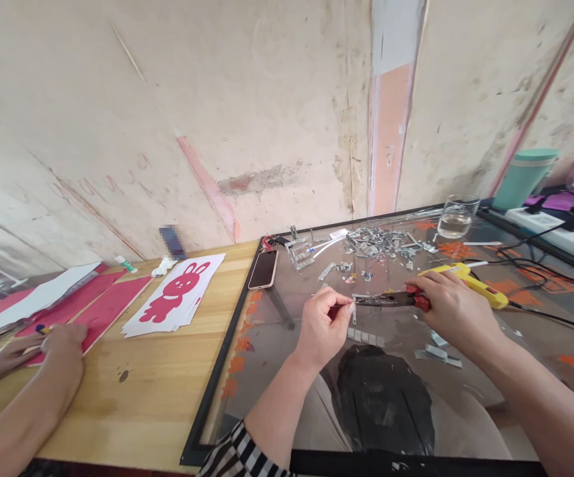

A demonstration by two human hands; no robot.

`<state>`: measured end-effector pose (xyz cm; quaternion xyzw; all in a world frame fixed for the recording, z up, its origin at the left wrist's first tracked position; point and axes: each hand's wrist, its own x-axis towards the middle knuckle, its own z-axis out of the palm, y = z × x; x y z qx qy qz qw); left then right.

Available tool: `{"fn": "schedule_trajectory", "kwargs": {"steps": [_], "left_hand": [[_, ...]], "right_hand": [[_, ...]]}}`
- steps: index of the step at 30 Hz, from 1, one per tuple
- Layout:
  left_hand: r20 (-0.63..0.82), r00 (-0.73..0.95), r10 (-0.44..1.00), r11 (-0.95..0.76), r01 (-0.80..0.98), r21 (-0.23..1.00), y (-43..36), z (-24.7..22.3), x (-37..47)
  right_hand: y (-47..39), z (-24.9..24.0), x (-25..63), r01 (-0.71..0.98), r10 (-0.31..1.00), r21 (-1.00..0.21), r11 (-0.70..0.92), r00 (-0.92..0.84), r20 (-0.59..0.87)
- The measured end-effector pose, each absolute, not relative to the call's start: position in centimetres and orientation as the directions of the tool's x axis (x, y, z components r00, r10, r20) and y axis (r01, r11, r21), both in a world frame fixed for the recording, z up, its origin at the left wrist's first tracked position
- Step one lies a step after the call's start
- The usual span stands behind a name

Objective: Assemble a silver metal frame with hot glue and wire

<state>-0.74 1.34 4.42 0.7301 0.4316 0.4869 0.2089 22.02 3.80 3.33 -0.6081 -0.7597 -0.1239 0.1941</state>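
My right hand [451, 310] is wrapped round the red handles of a pair of pliers [390, 299], whose jaws point left. The jaw tips meet a small silvery piece [354, 314] at the fingertips of my left hand [323, 326]. The fingers of my left hand are pinched together on that piece; its exact shape is too small to make out. Just beyond my right hand lies a yellow glue gun [483, 286]. A heap of silvery strips and scraps [379, 244] is spread at the back of the glass tabletop [277, 377].
A phone [263, 269] lies at the tabletop's left edge. Back right are a glass of liquid [457, 218], a green cup [525, 180], a power strip [560, 232] and black cables. Leftward, another person's hands [63, 341] work over red paper beside a rabbit print [175, 291].
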Motion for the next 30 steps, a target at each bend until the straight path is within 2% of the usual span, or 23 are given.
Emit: {"fn": "schedule_trajectory", "kwargs": {"steps": [20, 30], "left_hand": [[0.627, 0.148, 0.765, -0.602, 0.510, 0.614, 1.35, 4.21, -0.73], [0.612, 0.125, 0.781, -0.576, 0.523, 0.628, 1.37, 3.98, -0.68]], "right_hand": [[3.60, 3.10, 21.65, 0.970, 0.906, -0.089, 0.227, -0.177, 0.385], [3.51, 3.23, 21.52, 0.975, 0.903, -0.083, 0.207, -0.157, 0.401]]}}
